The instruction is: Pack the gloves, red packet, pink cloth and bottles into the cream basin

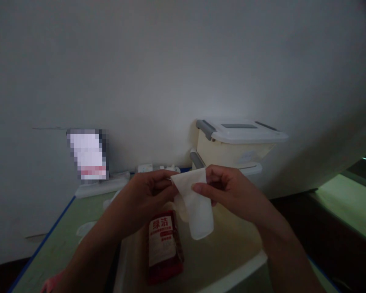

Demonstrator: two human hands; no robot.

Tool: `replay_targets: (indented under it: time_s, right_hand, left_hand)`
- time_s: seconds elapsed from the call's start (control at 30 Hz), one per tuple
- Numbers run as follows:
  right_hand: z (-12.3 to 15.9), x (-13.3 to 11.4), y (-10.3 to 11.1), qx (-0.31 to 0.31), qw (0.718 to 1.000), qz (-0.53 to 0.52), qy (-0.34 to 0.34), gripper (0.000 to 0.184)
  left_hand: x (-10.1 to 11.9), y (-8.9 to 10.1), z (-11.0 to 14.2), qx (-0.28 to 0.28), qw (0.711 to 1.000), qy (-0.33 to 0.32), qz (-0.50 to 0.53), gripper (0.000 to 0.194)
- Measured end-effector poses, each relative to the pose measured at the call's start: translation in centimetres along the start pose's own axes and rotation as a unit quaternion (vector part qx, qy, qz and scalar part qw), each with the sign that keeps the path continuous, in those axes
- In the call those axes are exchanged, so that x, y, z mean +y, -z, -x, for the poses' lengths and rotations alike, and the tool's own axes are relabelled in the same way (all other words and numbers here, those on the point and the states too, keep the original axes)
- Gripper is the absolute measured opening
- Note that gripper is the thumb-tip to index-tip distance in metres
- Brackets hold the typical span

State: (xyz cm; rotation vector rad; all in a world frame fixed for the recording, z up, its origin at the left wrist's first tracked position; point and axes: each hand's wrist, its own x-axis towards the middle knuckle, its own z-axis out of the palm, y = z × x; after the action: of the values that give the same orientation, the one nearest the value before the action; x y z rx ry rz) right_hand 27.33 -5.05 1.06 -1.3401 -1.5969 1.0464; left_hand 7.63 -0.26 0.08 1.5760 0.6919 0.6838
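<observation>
A thin white piece of cloth (200, 215) with a rounded lower end hangs between my two hands. My left hand (140, 199) pinches its upper left corner between thumb and fingers. On the other side, my right hand (230, 185) grips the upper right edge, thumb flat on the front and fingers behind. A paler flap shows behind the cloth at its left. Below is an open cream plastic bin (245, 270), and inside it, toward the left, lies a red package (165, 248) with a white printed label. My left forearm covers part of the bin's left side.
A lidded storage box (238, 150) with grey latches stands against the wall at the back right. At the back left is a lit, blurred screen (88, 154) near a white roll-like object (102, 187). The green tabletop (56, 240) has a blue edge.
</observation>
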Motion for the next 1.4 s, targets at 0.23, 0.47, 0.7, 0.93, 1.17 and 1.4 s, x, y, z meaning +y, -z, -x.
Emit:
replay_targets:
  time_s: [0.23, 0.47, 0.7, 0.93, 1.17, 1.4]
  right_hand:
    - [0.0, 0.3, 0.1, -0.053, 0.997, -0.033, 0.038, 0.023]
    - [0.1, 0.3, 0.2, -0.044, 0.997, -0.035, 0.059, 0.025]
    - [0.1, 0.1, 0.3, -0.016, 0.996, -0.029, 0.088, 0.025]
    - [0.0, -0.1, 0.4, 0.033, 0.992, -0.045, 0.111, 0.022]
    - [0.0, -0.1, 0.3, 0.027, 0.993, -0.033, 0.111, 0.025]
    - [0.1, -0.2, 0.3, 0.029, 0.993, 0.008, 0.114, 0.027]
  left_hand:
    - [0.8, -0.6, 0.1, 0.046, 0.998, -0.017, -0.042, 0.025]
    - [0.9, -1.0, 0.2, 0.064, 0.994, -0.035, -0.083, 0.022]
    - [0.8, -1.1, 0.1, 0.092, 0.993, -0.058, -0.056, 0.019]
    - [1.1, -1.6, 0.3, 0.114, 0.987, -0.108, -0.025, 0.023]
    - [1.2, -1.8, 0.0, 0.118, 0.98, -0.11, -0.12, 0.017]
    - [1.3, -1.7, 0.3, 0.147, 0.974, -0.11, -0.133, 0.017]
